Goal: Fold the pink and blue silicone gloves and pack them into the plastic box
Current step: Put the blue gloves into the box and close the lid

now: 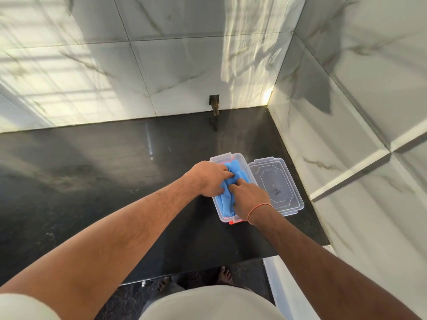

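Item: blue silicone glove (227, 199), lying bunched in the plastic box (216, 205) at the centre right of the frame, on the dark countertop (92, 181).

Handling (judged): soft, limp and light; likely springy, so folds are apt to be working loose unless pressed flat. Surface probably a little tacky rather than slick. Best taken by the bunched middle or the cuff edge, not by single fingers of the glove.

Appearance: bright blue, matte, creased into several long ridges; it is filling most of the box. Slivers of pink-orange are showing at the box's far and near ends; whether these are the pink glove or the box's clips cannot be told.

Left hand (212, 180): fingers curling down onto the upper part of the glove, gripping and pressing it in.

Right hand (248, 199): fingers bent, tips digging into the glove's middle; a thin orange thread (260, 207) is circling the wrist.

Lid (276, 185): clear, lying flat just right of the box, touching it.
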`<state>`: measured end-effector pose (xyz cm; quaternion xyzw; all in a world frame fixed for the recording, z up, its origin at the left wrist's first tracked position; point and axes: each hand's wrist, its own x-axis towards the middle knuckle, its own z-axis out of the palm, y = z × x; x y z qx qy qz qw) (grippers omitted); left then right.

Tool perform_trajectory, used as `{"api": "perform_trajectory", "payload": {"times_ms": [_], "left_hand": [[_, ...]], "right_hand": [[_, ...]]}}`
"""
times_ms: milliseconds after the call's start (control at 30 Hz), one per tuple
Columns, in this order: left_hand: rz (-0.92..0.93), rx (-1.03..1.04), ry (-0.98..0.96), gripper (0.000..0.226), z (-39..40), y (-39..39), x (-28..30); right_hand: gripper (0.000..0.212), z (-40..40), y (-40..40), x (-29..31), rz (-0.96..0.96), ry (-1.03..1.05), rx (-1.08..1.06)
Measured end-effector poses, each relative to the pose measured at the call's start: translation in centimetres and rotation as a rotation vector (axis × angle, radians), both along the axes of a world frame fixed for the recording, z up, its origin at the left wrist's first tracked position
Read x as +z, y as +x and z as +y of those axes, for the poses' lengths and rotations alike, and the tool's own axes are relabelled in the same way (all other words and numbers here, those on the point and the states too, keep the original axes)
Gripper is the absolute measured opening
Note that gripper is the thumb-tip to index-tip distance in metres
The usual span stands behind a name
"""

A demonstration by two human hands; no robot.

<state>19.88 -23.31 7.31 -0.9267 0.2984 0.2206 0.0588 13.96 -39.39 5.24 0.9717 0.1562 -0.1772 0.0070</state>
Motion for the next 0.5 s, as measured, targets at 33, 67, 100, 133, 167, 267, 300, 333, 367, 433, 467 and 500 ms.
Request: {"api": "perform_trajectory", "payload": {"times_ms": [33, 67, 100, 133, 167, 267, 300, 333, 367, 433, 467, 500], "left_hand": [[-0.036, -0.005, 0.018, 0.062, 0.6, -0.3, -0.1], [-0.079, -0.013, 0.035, 0.061, 1.5, -0.7, -0.1], [-0.125, -0.017, 0.053, 0.061, 2.5, -1.1, -0.2], [-0.165, -0.014, 0.066, 0.06, 3.5, -1.5, -0.3], [-0.192, 0.004, 0.073, 0.059, 4.7, -2.1, -0.4], [-0.218, 0.083, 0.048, 0.058, 8.6, -4.1, -0.9], [-0.22, 0.115, 0.037, 0.06, 9.7, -5.0, -1.2], [-0.223, 0.156, 0.03, 0.062, 11.0, -6.0, -1.5], [-0.223, 0.199, 0.021, 0.065, 12.1, -7.1, -1.8], [-0.217, 0.284, -0.008, 0.07, 14.2, -9.4, -2.3], [-0.212, 0.314, -0.023, 0.071, 14.9, -10.3, -2.5], [-0.208, 0.34, -0.037, 0.072, 15.7, -11.2, -2.8]], "right_hand": [[0.053, 0.2, 0.0, 0.0, -0.02, 0.011, 0.0], [0.047, 0.5, 0.1, -0.1, -0.037, 0.02, 0.0], [0.04, 1.0, 0.2, -0.1, -0.058, 0.029, 0.0], [0.034, 1.3, 0.4, -0.2, -0.081, 0.032, 0.002], [0.03, 1.9, 0.7, -0.3, -0.104, 0.031, 0.012], [0.034, 3.8, 1.7, -0.6, -0.136, 0.041, 0.052], [0.037, 4.4, 1.9, -0.7, -0.135, 0.045, 0.07], [0.039, 5.2, 2.2, -0.9, -0.138, 0.045, 0.098], [0.041, 5.8, 2.4, -1.1, -0.149, 0.045, 0.124], [0.044, 7.2, 2.8, -1.4, -0.174, 0.053, 0.169], [0.045, 7.6, 2.9, -1.4, -0.178, 0.061, 0.186], [0.046, 8.2, 3.0, -1.5, -0.177, 0.067, 0.209]]}}
